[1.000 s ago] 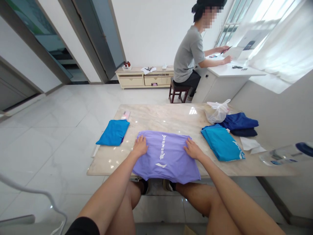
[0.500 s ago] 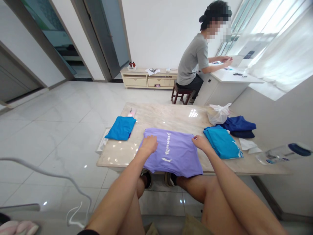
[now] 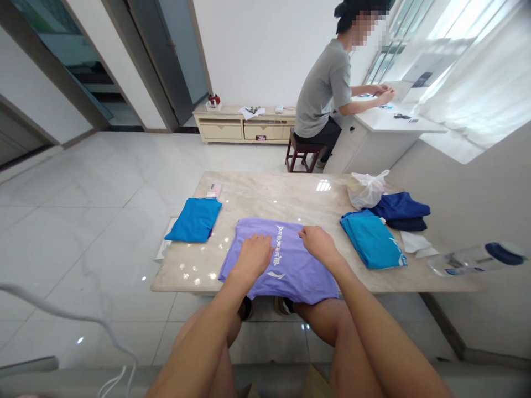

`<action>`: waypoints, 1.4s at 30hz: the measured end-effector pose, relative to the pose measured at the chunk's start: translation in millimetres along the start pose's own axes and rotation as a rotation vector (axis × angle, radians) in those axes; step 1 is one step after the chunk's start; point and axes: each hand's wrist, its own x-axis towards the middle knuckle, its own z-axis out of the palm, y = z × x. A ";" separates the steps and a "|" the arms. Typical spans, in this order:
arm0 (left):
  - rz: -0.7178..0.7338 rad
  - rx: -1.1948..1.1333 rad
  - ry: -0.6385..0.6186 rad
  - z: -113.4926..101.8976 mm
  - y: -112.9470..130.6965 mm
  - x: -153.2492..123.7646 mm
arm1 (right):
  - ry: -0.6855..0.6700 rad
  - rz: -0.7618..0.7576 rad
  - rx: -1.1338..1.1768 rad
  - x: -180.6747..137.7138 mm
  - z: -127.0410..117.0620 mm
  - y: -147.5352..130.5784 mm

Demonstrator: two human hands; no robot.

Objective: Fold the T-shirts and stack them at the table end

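Note:
A purple garment [image 3: 290,265] with white lettering and a white logo is spread at the table's near edge, its lower part hanging slightly over. My left hand [image 3: 256,254] is over its left-middle part, fingers curled under and largely hidden. Across the lettering, my right hand [image 3: 317,243] is over the upper right part with its fingers bent inward. The fabric around both hands looks flat, with no cloth gathered in them. To the left lies a folded blue garment [image 3: 194,219], and to the right a folded turquoise garment [image 3: 371,239].
The marble-look table [image 3: 265,190] also bears a white plastic bag [image 3: 367,189], dark blue clothes [image 3: 400,207], white paper [image 3: 417,243] and a clear bottle [image 3: 460,261] lying tilted. Beyond, a person in grey [image 3: 326,88] sits at a white desk [image 3: 398,124]. A pale cable [image 3: 78,315] hangs lower left.
Both hands have moved inward from the purple garment's sides to over its middle. The view has shifted slightly, and the garment's left side looks spread wider.

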 end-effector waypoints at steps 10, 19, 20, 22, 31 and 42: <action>-0.021 0.005 -0.028 -3.2 23.1 11.6 | -0.083 0.082 -0.006 15.9 15.9 39.1; 0.249 -0.067 -0.181 25.4 96.1 10.0 | -0.051 0.156 0.052 29.9 27.9 79.5; 0.288 -0.064 -0.203 32.4 104.9 9.6 | -0.045 0.164 0.064 30.2 29.6 84.9; 0.339 -0.052 -0.232 47.7 122.4 8.8 | -0.033 0.183 0.092 29.4 34.2 95.9; 0.303 -0.070 -0.316 109.0 189.6 35.9 | -0.009 0.302 0.206 12.9 63.1 150.8; 0.225 -0.129 -0.361 139.0 206.0 66.8 | 0.006 0.279 0.362 33.9 95.2 175.5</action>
